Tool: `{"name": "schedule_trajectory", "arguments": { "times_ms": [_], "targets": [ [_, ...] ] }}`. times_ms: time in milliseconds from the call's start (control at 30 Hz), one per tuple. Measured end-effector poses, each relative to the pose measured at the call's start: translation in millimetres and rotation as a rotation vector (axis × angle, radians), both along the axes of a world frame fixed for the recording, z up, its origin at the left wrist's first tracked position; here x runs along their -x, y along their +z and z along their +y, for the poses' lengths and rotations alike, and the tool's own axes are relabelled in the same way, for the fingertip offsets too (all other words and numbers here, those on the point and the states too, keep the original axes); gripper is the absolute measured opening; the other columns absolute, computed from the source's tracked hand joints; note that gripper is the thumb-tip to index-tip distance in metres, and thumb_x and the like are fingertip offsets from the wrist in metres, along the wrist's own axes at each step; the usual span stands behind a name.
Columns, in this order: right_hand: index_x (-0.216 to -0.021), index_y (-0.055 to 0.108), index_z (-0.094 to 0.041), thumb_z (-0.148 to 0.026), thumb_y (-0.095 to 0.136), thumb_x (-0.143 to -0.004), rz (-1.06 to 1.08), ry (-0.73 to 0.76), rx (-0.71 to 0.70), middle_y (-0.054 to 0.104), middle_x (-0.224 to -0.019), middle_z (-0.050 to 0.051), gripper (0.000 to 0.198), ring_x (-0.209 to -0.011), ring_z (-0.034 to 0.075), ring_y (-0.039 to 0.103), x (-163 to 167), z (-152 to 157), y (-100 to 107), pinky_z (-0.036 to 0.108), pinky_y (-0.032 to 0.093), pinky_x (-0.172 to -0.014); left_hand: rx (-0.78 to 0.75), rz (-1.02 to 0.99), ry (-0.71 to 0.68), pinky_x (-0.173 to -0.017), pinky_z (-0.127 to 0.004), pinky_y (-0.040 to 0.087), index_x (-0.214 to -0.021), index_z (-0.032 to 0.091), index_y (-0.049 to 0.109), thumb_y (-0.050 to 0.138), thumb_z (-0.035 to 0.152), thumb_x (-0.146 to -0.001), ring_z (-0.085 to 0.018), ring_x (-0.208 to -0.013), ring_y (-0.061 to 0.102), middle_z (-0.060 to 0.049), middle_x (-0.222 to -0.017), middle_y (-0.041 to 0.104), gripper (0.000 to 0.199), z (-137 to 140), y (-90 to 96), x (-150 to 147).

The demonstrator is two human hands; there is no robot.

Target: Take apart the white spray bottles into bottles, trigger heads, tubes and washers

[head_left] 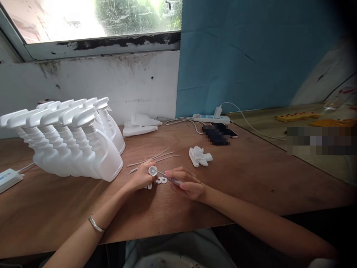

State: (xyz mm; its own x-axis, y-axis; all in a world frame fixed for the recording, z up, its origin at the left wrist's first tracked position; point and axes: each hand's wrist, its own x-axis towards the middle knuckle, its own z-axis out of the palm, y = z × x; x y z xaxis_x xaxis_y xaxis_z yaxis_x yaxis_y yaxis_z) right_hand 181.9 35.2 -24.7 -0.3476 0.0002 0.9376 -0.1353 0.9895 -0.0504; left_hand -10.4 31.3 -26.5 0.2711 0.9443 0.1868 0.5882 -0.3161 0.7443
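Clasping a white plastic piece [153, 171] in the left hand [142, 176], stretched in from lower left, with the round open end facing the camera, at lower centre of the frame. Gripping a thin tool [174, 181] in the right hand [189, 184], angled in from lower right, with the tip at that opening, perhaps inside. At left, two rows of white spray bottles [83, 150], insides hidden.
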Motion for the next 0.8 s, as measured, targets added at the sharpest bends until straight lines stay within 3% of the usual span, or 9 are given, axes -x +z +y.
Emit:
{"name": "schedule_trajectory", "arguments": {
  "times_ms": [133, 267, 567, 700, 800],
  "targets": [
    [-0.074, 0.033, -0.024, 0.000, 0.056, -0.073, 0.003, -0.095, 0.038, 0.065, -0.097, 0.006, 0.033, -0.077, 0.013, 0.062, 2, 0, -2, 0.027, 0.053, -0.061, 0.009, -0.008, -0.004, -0.058, -0.021, 0.035, -0.056, 0.016, 0.042, 0.051, 0.012, -0.060, -0.010, -0.063, 0.043, 0.002, -0.065, 0.043, 0.011, 0, 0.8, 0],
    [-0.074, 0.033, -0.025, -0.002, 0.055, -0.074, -0.026, -0.130, 0.011, 0.066, -0.100, 0.005, 0.032, -0.079, 0.013, 0.062, 3, 2, -8, 0.026, 0.053, -0.061, -0.006, 0.011, -0.015, -0.058, -0.021, 0.035, -0.056, 0.016, 0.042, 0.052, 0.014, -0.061, -0.011, -0.063, 0.044, 0.002, -0.065, 0.043, 0.012, 0, 0.6, -1],
    [-0.069, 0.040, -0.023, -0.006, 0.052, -0.075, -0.136, -0.277, -0.147, 0.066, -0.088, 0.006, 0.021, -0.073, 0.017, 0.057, 3, 2, -10, 0.029, 0.052, -0.055, 0.035, 0.020, 0.022, -0.058, -0.022, 0.034, -0.054, 0.016, 0.042, 0.052, 0.012, -0.059, -0.011, -0.062, 0.042, 0.002, -0.062, 0.043, 0.012, -2, 3.4, -4],
    [-0.074, 0.041, -0.023, -0.004, 0.052, -0.074, -0.101, -0.231, -0.059, 0.066, -0.088, 0.008, 0.022, -0.071, 0.016, 0.055, 4, 2, -11, 0.029, 0.052, -0.059, 0.047, 0.021, 0.033, -0.057, -0.021, 0.035, -0.056, 0.016, 0.044, 0.053, 0.011, -0.058, -0.011, -0.061, 0.043, 0.002, -0.063, 0.044, 0.011, -2, 3.6, -4],
    [-0.068, 0.037, -0.023, -0.005, 0.052, -0.075, -0.131, -0.262, 0.047, 0.066, -0.088, 0.006, 0.025, -0.070, 0.015, 0.054, 4, 1, -12, 0.030, 0.051, -0.060, 0.055, 0.026, 0.042, -0.059, -0.022, 0.036, -0.057, 0.016, 0.044, 0.053, 0.010, -0.058, -0.011, -0.062, 0.044, 0.002, -0.064, 0.045, 0.011, -1, 2.7, -3]
  ]
}}
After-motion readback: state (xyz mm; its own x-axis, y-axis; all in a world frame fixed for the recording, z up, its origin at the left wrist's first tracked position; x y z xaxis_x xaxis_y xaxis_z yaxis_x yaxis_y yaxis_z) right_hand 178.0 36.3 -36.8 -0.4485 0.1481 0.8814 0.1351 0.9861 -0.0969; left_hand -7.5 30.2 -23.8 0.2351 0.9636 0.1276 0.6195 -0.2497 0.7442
